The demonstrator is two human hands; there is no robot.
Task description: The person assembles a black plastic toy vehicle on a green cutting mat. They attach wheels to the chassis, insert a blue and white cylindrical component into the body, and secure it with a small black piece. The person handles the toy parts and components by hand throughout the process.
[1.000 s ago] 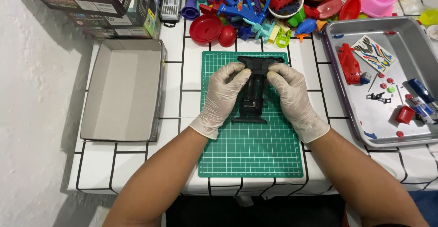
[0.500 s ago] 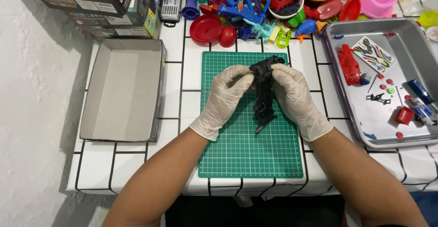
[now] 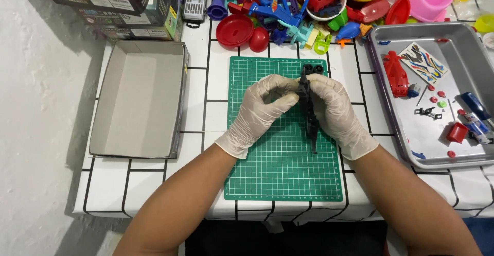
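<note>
Head cam: both gloved hands pinch a black plastic model part (image 3: 309,113), held edge-on over the green cutting mat (image 3: 267,168), so its shape's hard to read. Left hand (image 3: 260,109) fingertips pressed on its top; right hand (image 3: 334,113) wraps its 3 o'clock side. Metal tray (image 3: 406,148) cut off at 3 o'clock.

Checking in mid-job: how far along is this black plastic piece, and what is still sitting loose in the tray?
Looks done: the black plastic chassis piece is one long unit. In hand: both gloved hands, left hand and right hand, pinch it edge-on above the green cutting mat. Apparently left: the red car body, sticker sheet, small black part and small red bits lie loose in the metal tray.
</note>
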